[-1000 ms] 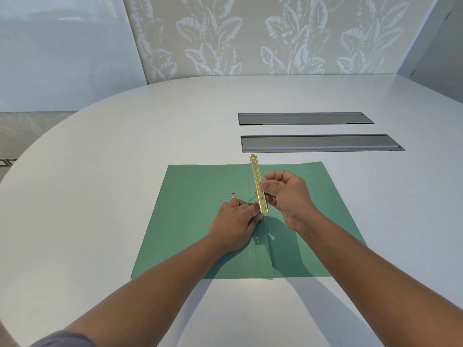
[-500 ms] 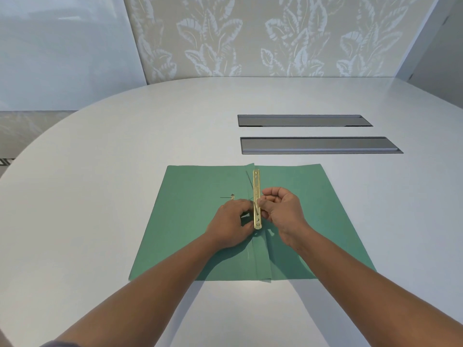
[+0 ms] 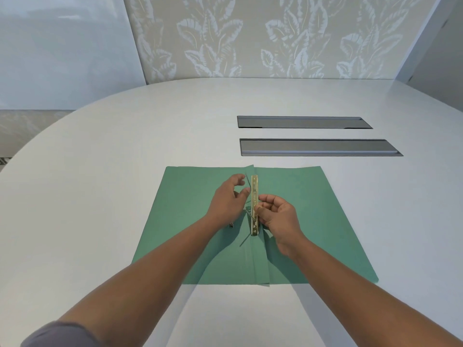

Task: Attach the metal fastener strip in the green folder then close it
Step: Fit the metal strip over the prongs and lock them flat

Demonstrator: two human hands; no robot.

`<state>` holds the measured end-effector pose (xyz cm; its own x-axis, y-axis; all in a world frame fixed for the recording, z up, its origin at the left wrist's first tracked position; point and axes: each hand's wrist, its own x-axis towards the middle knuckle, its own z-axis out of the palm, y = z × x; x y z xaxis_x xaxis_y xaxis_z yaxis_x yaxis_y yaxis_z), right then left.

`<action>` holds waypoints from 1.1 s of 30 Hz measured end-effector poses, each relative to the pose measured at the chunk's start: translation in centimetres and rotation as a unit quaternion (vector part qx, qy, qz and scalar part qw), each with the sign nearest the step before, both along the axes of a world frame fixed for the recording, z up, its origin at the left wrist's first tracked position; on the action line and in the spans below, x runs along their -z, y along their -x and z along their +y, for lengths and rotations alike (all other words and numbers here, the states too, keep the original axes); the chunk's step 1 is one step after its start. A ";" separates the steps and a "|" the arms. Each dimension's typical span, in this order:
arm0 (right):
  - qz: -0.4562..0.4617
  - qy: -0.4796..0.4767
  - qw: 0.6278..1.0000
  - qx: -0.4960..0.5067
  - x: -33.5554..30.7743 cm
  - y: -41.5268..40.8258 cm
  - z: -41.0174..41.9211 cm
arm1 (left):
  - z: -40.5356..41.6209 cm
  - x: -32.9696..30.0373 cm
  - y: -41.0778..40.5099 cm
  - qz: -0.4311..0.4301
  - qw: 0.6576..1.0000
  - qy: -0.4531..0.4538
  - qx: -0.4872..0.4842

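Observation:
The green folder (image 3: 313, 216) lies open and flat on the white table, its spine running away from me. A gold metal fastener strip (image 3: 254, 196) stands along the spine, lower end near the fold. My right hand (image 3: 278, 219) pinches the strip's middle between thumb and fingers. My left hand (image 3: 229, 196) is just left of the strip, fingers curled around a thin upright metal prong (image 3: 247, 182) near the strip's top. Another thin prong sticks out below the strip. A small metal piece (image 3: 231, 225) lies on the left flap beside my left wrist.
Two long grey recessed slots (image 3: 304, 122) (image 3: 320, 147) are set in the white table (image 3: 125, 171) beyond the folder. A patterned wall panel rises behind the table's far edge. The table's curved left edge drops off toward the floor.
The strip has been lowered and straightened along the spine. My left hand moved from the strip's lower end up to its top end. My right hand stayed on the strip.

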<state>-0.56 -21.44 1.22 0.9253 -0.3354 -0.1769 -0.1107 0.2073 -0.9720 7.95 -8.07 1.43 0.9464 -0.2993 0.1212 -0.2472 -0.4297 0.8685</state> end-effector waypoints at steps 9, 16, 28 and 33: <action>-0.039 -0.052 0.997 -0.031 0.5 0.5 -1.0 | -1.1 -0.7 -1.8 -0.067 0.995 -0.016 0.067; -0.048 -0.066 0.996 -0.035 0.8 0.7 -1.3 | -0.6 -0.3 -1.9 -0.213 0.962 -0.120 0.124; -0.047 -0.057 0.997 -0.032 1.0 0.5 -1.2 | -0.3 0.1 -1.9 -0.222 0.958 -0.108 0.150; -0.037 -0.057 0.997 -0.030 1.3 0.2 -1.4 | -0.2 0.1 -1.8 -0.209 0.961 -0.103 0.148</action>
<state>-0.76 -22.83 -0.09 0.9551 -0.2610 -0.1404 -0.0545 0.3112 -0.9488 9.78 -8.31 1.37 0.6979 -0.6066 0.3807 -0.6934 -0.4395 0.5710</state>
